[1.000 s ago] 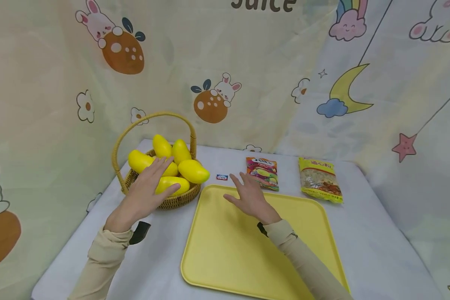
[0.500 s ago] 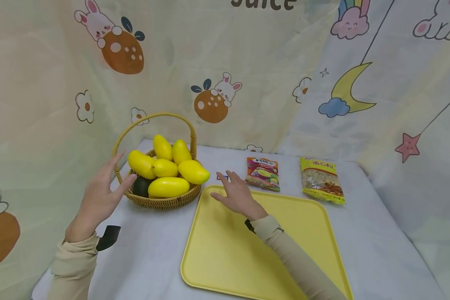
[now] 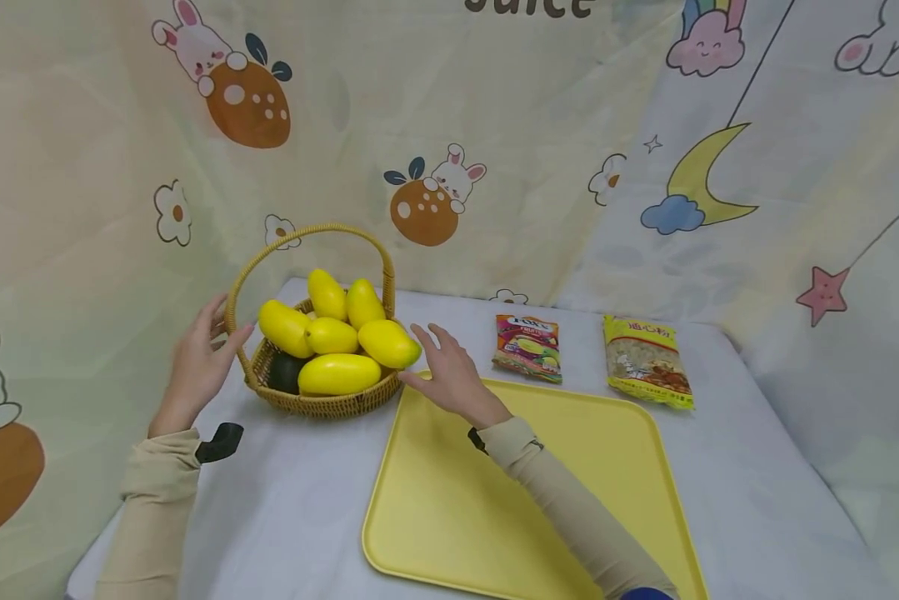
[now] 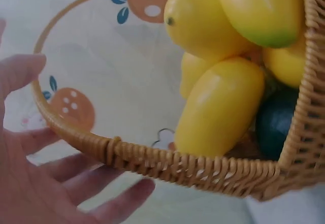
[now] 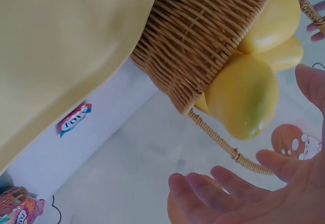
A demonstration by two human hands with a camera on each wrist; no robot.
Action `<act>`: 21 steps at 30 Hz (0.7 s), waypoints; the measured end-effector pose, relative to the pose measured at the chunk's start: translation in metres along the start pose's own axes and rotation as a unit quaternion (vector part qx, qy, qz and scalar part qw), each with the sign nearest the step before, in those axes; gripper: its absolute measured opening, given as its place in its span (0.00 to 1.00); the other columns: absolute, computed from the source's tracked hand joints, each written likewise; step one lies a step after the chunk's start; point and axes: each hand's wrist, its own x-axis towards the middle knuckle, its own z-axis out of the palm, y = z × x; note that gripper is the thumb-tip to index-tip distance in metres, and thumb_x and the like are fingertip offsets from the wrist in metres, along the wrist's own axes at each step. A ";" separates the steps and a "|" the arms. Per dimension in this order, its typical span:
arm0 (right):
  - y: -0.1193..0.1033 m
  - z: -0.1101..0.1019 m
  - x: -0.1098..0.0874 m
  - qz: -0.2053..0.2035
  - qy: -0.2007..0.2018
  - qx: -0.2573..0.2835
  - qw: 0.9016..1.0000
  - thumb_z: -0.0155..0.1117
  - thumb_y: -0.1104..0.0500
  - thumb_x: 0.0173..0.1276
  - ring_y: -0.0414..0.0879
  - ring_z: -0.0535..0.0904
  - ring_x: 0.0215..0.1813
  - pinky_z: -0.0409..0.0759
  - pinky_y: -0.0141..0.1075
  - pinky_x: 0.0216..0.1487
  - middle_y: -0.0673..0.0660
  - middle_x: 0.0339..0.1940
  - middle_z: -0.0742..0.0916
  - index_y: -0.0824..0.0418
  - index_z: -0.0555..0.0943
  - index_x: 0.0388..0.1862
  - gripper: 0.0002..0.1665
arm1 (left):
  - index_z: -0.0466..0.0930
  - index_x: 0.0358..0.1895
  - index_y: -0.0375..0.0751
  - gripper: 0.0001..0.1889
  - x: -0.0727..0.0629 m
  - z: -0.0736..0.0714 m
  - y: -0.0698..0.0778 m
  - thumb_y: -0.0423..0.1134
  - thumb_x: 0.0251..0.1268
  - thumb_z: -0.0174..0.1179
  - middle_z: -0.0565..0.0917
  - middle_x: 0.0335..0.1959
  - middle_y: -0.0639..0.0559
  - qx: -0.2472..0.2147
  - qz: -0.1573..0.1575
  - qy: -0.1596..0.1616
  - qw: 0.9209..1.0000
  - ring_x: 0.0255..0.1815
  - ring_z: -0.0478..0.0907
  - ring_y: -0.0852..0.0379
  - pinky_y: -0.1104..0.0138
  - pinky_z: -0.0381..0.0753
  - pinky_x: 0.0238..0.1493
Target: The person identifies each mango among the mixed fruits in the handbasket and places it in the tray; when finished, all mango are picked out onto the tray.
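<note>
A wicker basket (image 3: 337,407) with a tall arched handle (image 3: 332,227) stands on the left of the table, heaped with several yellow mangoes (image 3: 339,375). A dark green fruit (image 3: 284,372) sits low at its left front. My left hand (image 3: 197,367) is at the basket's left side; in the left wrist view its spread fingers reach along the outside of the handle's foot and the thumb lies over the handle. On the opposite side, my right hand (image 3: 455,379) hovers by the basket's right rim, fingers spread, nothing held, palm facing the mangoes in the right wrist view.
A yellow tray (image 3: 456,517) lies under my right forearm, its corner close against the basket. Behind it are a red candy bag (image 3: 527,347) and a yellow food packet (image 3: 647,361). A small wrapped candy (image 5: 74,118) is hidden behind my right hand in the head view.
My left hand has moved off from over the mangoes to the basket's left side. The right hand has shifted left from above the tray to the basket's right rim.
</note>
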 end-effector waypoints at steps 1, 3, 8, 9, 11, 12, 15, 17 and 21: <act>-0.001 0.001 0.001 -0.002 0.003 0.001 1.000 0.60 0.39 0.67 0.61 0.63 0.71 0.65 0.58 0.66 0.65 0.74 0.61 0.52 0.53 0.77 0.47 | 0.51 0.75 0.41 0.34 0.004 0.000 -0.003 0.51 0.73 0.50 0.68 0.66 0.31 -0.021 -0.011 -0.011 1.000 0.64 0.69 0.37 0.46 0.71 0.60; -0.003 0.002 0.004 -0.006 0.009 0.003 1.000 0.61 0.39 0.66 0.60 0.64 0.70 0.66 0.56 0.65 0.65 0.74 0.61 0.52 0.52 0.77 0.48 | 0.54 0.74 0.42 0.31 0.011 0.001 -0.009 0.51 0.74 0.48 0.72 0.63 0.35 -0.070 -0.023 -0.029 0.997 0.62 0.73 0.47 0.58 0.76 0.58; -0.007 0.004 0.008 -0.016 0.017 0.012 1.000 0.64 0.41 0.65 0.60 0.66 0.68 0.69 0.57 0.63 0.64 0.74 0.61 0.50 0.51 0.77 0.49 | 0.65 0.70 0.45 0.26 0.021 0.002 -0.018 0.52 0.75 0.46 0.84 0.47 0.60 -0.150 -0.035 -0.054 0.987 0.45 0.80 0.71 0.76 0.78 0.42; -0.008 0.005 0.008 -0.019 0.019 0.015 1.000 0.65 0.42 0.65 0.61 0.66 0.68 0.69 0.57 0.62 0.64 0.74 0.61 0.50 0.52 0.77 0.49 | 0.66 0.69 0.45 0.26 0.023 0.002 -0.018 0.53 0.74 0.46 0.84 0.45 0.63 -0.156 -0.040 -0.057 0.985 0.43 0.80 0.73 0.75 0.78 0.40; -0.010 0.006 0.010 -0.024 0.022 0.019 0.999 0.65 0.43 0.65 0.61 0.66 0.68 0.68 0.58 0.62 0.64 0.74 0.61 0.48 0.52 0.77 0.48 | 0.68 0.67 0.46 0.26 0.025 0.002 -0.018 0.56 0.73 0.45 0.85 0.42 0.65 -0.162 -0.057 -0.062 0.983 0.41 0.81 0.73 0.74 0.79 0.39; -0.011 0.007 0.010 -0.026 0.024 0.021 0.999 0.65 0.43 0.65 0.61 0.66 0.68 0.68 0.59 0.62 0.64 0.74 0.61 0.47 0.53 0.77 0.47 | 0.69 0.66 0.46 0.27 0.026 0.001 -0.018 0.58 0.72 0.45 0.86 0.41 0.64 -0.165 -0.066 -0.063 0.982 0.40 0.82 0.72 0.73 0.79 0.39; -0.015 0.009 0.013 -0.032 0.032 0.015 0.999 0.66 0.43 0.64 0.61 0.66 0.68 0.69 0.58 0.63 0.64 0.74 0.61 0.45 0.54 0.76 0.46 | 0.71 0.65 0.47 0.28 0.027 0.000 -0.019 0.60 0.70 0.46 0.86 0.41 0.64 -0.179 -0.088 -0.068 0.978 0.40 0.82 0.71 0.73 0.80 0.39; -0.017 0.010 0.015 -0.035 0.037 0.007 0.999 0.66 0.43 0.64 0.60 0.67 0.68 0.69 0.56 0.63 0.64 0.74 0.61 0.44 0.55 0.76 0.46 | 0.73 0.64 0.48 0.27 0.027 -0.001 -0.019 0.59 0.68 0.50 0.87 0.39 0.66 -0.210 -0.110 -0.065 0.969 0.39 0.83 0.70 0.74 0.80 0.38; -0.022 0.012 0.020 -0.039 0.047 -0.006 0.998 0.66 0.42 0.64 0.59 0.69 0.67 0.72 0.53 0.61 0.64 0.73 0.62 0.45 0.56 0.76 0.46 | 0.74 0.64 0.45 0.28 0.027 -0.004 -0.018 0.55 0.65 0.58 0.86 0.34 0.68 -0.273 -0.146 -0.046 0.950 0.36 0.84 0.70 0.75 0.80 0.35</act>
